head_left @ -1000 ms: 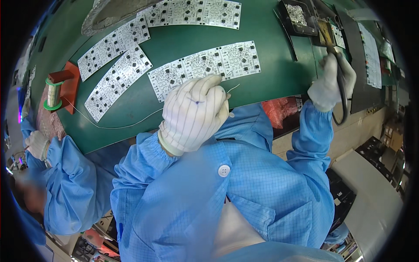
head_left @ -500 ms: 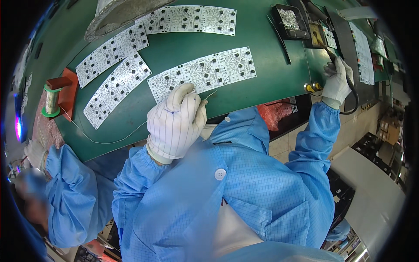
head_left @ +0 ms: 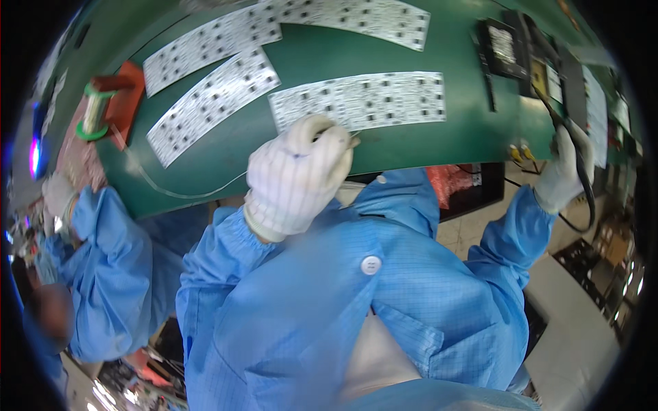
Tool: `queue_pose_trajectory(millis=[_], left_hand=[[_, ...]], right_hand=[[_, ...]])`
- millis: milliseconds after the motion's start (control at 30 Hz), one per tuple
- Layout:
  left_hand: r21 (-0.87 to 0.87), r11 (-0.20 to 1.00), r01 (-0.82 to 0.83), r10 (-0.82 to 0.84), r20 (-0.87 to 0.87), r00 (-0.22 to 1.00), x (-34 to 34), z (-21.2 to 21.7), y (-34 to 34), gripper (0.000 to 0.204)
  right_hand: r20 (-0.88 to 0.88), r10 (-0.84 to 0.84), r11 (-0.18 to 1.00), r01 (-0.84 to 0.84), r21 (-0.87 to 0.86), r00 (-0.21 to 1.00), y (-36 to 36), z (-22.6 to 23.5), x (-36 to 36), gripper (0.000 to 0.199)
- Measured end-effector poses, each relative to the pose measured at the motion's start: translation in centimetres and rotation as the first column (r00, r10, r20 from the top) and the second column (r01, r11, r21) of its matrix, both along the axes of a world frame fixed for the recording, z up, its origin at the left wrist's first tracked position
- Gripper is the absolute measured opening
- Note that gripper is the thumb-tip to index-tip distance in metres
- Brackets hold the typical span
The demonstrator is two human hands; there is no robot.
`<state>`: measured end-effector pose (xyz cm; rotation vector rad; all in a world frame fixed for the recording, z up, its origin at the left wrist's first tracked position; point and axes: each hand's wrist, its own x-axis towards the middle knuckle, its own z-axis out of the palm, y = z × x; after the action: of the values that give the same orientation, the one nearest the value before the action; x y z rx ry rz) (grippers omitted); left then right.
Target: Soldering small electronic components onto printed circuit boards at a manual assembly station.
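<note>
My left hand (head_left: 298,171), in a white striped glove, is closed on a thin solder wire (head_left: 175,194), its tip poking out by the thumb. The wire runs back to a green-rimmed spool (head_left: 94,113) on a red-brown stand (head_left: 130,92). Just beyond this hand lies a white strip of circuit boards (head_left: 384,99) with dark components, its near left part hidden by the glove. At far right, my gloved right hand (head_left: 569,164) grips a soldering iron (head_left: 550,109). The iron's front end points at a holder with a yellowish pad (head_left: 539,77).
More white circuit board strips (head_left: 212,99) lie on the green table (head_left: 219,147) at left and back. A black tray of small parts (head_left: 502,44) and a dark slim tool (head_left: 490,85) sit at right. A co-worker's blue sleeve (head_left: 110,274) is at left.
The view has shifted, so the table things appear further right and slightly higher, with some blur. Both hands keep their grips; the iron's front end stays by the pad holder.
</note>
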<state>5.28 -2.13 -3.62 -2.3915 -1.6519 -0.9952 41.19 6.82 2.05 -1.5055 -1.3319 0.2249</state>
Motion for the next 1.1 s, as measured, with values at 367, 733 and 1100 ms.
queue_pose_trajectory(millis=[367, 733, 1100], left_hand=[[0.031, 0.991, -0.127, 0.127, 0.012, 0.992, -0.6, -0.3, 0.6, 0.019], [-0.066, 0.997, -0.041, 0.045, 0.070, 0.997, -0.3, -0.2, 0.1, 0.019], [-0.089, 0.996, 0.011, -0.002, 0.101, 0.995, -0.7, -0.8, -0.6, 0.021]], right_hand=[[-0.289, 0.521, 0.817, -0.567, -0.105, 0.803, -4.0, -4.5, -11.0, 0.030], [-0.535, 0.395, 0.815, -0.554, -0.172, 0.747, -2.9, -5.2, -11.0, 0.018], [-0.589, 0.391, 0.802, -0.576, -0.159, 0.707, -2.8, -5.6, -10.7, 0.016]])
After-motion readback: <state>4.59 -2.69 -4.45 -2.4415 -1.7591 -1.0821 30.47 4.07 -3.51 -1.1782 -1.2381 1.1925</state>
